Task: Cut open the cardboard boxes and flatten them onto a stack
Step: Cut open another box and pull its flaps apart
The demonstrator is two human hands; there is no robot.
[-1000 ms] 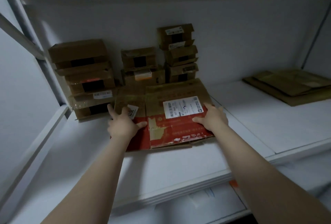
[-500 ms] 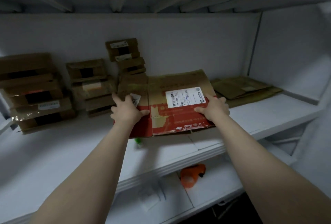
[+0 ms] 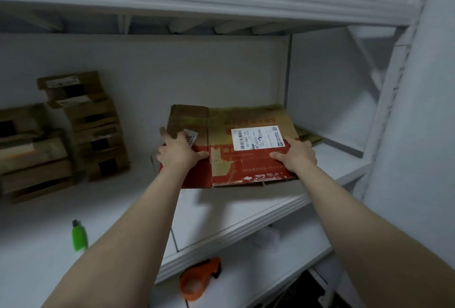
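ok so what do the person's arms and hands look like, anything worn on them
Nothing worn that shows: no sleeves reach into view, and the left hand and right hand have no gloves, rings, watch or wristband visible.

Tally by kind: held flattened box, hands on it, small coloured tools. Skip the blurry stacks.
held flattened box: 1
hands: 2, left hand, right hand
small tools: 2, green tool, orange tape dispenser
total: 5

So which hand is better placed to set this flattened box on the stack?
Probably right. The right hand grips the flattened box at its right edge, next to the stack of flat cardboard showing just behind it; the left hand holds the far edge.
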